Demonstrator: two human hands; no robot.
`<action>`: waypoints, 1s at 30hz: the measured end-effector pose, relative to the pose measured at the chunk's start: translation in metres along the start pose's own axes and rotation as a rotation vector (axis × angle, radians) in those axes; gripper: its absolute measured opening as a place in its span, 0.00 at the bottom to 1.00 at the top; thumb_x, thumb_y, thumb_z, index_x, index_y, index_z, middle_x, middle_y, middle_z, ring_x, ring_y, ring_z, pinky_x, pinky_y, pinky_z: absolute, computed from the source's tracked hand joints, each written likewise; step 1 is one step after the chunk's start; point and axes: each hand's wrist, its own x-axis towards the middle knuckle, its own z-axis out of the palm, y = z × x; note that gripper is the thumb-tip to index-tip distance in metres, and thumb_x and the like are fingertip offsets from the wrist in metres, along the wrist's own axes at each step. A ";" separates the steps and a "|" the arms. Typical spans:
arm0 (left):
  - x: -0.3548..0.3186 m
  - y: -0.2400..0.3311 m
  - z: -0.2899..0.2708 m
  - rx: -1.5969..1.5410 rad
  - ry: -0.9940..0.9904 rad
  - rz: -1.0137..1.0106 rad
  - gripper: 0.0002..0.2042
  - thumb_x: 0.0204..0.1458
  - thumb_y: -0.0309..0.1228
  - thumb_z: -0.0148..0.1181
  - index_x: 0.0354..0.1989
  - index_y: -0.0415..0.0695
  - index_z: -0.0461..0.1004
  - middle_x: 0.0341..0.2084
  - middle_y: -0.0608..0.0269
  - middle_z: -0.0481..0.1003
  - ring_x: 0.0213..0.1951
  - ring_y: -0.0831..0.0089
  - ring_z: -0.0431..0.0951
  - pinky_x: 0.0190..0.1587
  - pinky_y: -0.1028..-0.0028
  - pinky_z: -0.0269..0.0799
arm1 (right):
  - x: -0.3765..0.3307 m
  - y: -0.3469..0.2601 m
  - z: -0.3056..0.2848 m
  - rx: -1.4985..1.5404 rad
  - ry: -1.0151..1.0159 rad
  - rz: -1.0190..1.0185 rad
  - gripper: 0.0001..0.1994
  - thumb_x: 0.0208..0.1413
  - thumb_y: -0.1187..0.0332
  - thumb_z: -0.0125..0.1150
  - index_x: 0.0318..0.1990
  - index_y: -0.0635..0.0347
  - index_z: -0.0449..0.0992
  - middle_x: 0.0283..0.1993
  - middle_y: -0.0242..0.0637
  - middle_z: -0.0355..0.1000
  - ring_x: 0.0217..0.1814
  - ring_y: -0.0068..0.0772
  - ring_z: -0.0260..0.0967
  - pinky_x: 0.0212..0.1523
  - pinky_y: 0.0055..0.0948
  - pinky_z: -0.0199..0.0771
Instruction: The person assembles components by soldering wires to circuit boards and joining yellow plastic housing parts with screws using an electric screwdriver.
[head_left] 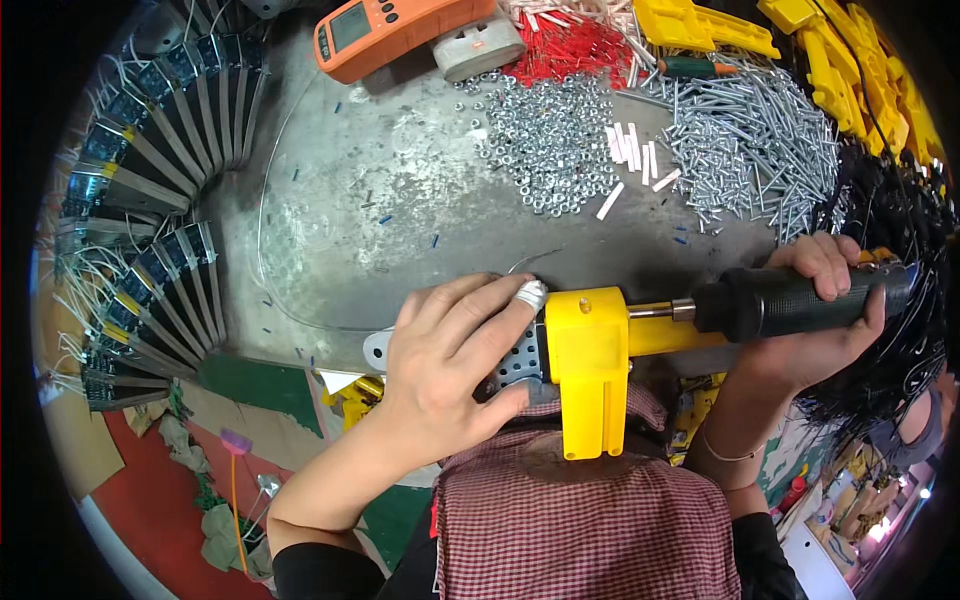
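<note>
Looking down over a red-and-white checked cloth [590, 520] at the lower edge, two bare hands work at a grey, scuffed metal table [400, 190]. The left hand [450, 370] lies palm down with fingers spread loosely over a perforated metal plate [515, 360], pressing it flat; its index fingertip wears a wrap of pale tape. Just to the right, touching the plate, stands a yellow plastic block [590, 375], smooth and boxy, with a small round hole in its top face. From that block a yellow and steel shaft runs right into a black textured handle [800, 300], which the right hand [810, 330] grips firmly, fingers curled over the top.

Beyond the hands, a thin wire [270, 200] arcs across the bare table. Farther back lie a heap of small shiny nuts [550, 140], short white tubes [630, 150] and a spread of silver screws [750, 140]. At the far edge sit an orange handheld meter [390, 30], red tubing pieces [570, 50] and stacked yellow plastic parts [850, 60]. Fanned rows of dark metal strips with wires [150, 200] curve along the left, and a tangle of black wires [900, 230] crowds the right.
</note>
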 end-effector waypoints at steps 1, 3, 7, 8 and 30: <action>-0.001 0.000 0.000 -0.002 -0.004 0.005 0.30 0.34 0.38 0.64 0.51 0.40 0.71 0.50 0.55 0.72 0.47 0.54 0.72 0.46 0.61 0.64 | -0.001 -0.001 0.001 -0.001 0.002 -0.006 0.18 0.54 0.58 0.53 0.43 0.64 0.64 0.29 0.30 0.58 0.32 0.24 0.59 0.46 0.29 0.65; -0.003 -0.002 0.000 0.012 -0.015 -0.012 0.31 0.34 0.39 0.64 0.52 0.41 0.71 0.50 0.54 0.71 0.48 0.53 0.71 0.46 0.60 0.64 | -0.001 -0.004 0.000 -0.134 0.099 -0.028 0.19 0.54 0.57 0.54 0.44 0.64 0.63 0.30 0.30 0.58 0.32 0.23 0.58 0.46 0.29 0.64; -0.004 -0.002 0.000 0.023 -0.032 -0.018 0.31 0.34 0.39 0.64 0.52 0.41 0.70 0.50 0.54 0.71 0.49 0.52 0.70 0.48 0.58 0.64 | -0.013 -0.009 0.009 -0.079 -0.029 -0.081 0.19 0.56 0.58 0.51 0.47 0.63 0.61 0.29 0.30 0.56 0.32 0.22 0.58 0.45 0.29 0.63; -0.003 -0.002 -0.001 0.018 -0.044 -0.024 0.31 0.34 0.38 0.65 0.52 0.42 0.70 0.50 0.53 0.70 0.49 0.52 0.70 0.48 0.58 0.63 | -0.019 -0.011 0.014 -0.083 0.001 -0.115 0.18 0.56 0.59 0.51 0.46 0.63 0.61 0.29 0.30 0.57 0.30 0.21 0.58 0.43 0.28 0.63; 0.001 0.000 -0.007 -0.049 -0.116 -0.079 0.32 0.28 0.26 0.66 0.50 0.39 0.69 0.50 0.48 0.70 0.50 0.49 0.70 0.52 0.57 0.64 | -0.040 -0.014 0.003 -0.077 0.129 -0.161 0.17 0.54 0.56 0.53 0.41 0.60 0.63 0.27 0.28 0.60 0.27 0.20 0.60 0.38 0.26 0.66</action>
